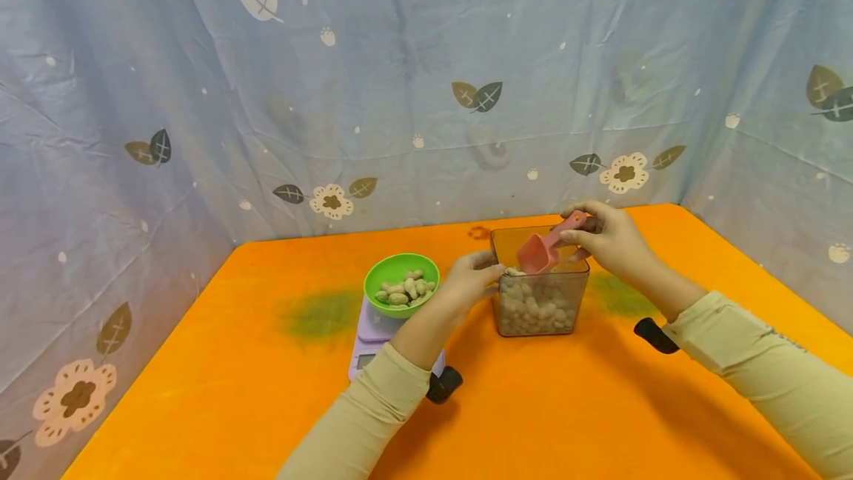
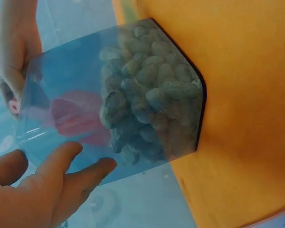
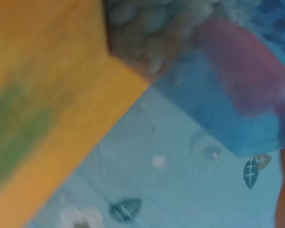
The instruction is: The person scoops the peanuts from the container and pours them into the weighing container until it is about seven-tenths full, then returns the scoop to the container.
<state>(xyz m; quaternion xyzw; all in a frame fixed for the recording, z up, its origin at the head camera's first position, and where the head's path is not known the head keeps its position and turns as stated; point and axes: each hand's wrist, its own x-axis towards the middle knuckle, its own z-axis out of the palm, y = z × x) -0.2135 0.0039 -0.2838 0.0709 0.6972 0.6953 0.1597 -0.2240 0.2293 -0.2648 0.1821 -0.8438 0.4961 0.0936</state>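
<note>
A clear plastic container [image 1: 541, 323] of unshelled peanuts [image 1: 533, 302] stands on the table. My left hand [image 1: 464, 278] holds it at the near left corner, its fingers against the wall and near the rim. Above the container's right side, my right hand [image 1: 609, 239] pinches the handle of a pink scoop [image 1: 538, 252]. The scoop's head tilts down inside the container, close to the peanuts. Through the wall, the left wrist view shows the scoop [image 2: 76, 116] touching or nearly touching the pile. In the blurred right wrist view, the scoop [image 3: 247, 71] fills the upper right.
A green bowl [image 1: 375, 276] holding several peanuts sits on a lilac kitchen scale [image 1: 373, 328], left of the container. My left forearm passes over part of the scale. An orange cloth [image 1: 266, 406] covers the table, and a patterned curtain [image 1: 400, 95] hangs behind it.
</note>
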